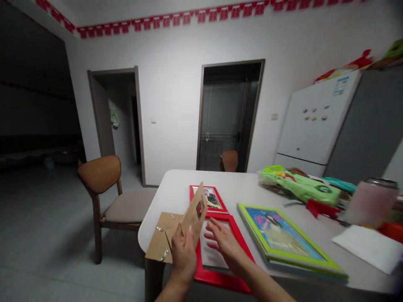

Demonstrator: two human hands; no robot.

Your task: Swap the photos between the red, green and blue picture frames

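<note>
My left hand (183,256) grips a flat brown paper packet (192,212), tilted up on edge, with a small dark-red picture on its face. Just right of it, my right hand (222,241) has its fingers apart and holds nothing, over a red picture frame (237,235) with a pale grey inside. A brown backing board (157,239) with metal clips lies at the table's left edge, partly behind my left hand. Beyond the packet lies a smaller red-framed photo (215,199), partly covered by it. To the right, a green-framed photo (283,235) rests on other flat frames.
The white table (179,178) also carries a green plastic package (302,184), a pink translucent jar (370,203) and white paper (371,247) at right. A wooden chair (103,176) stands left of the table; another chair (229,160) is behind it.
</note>
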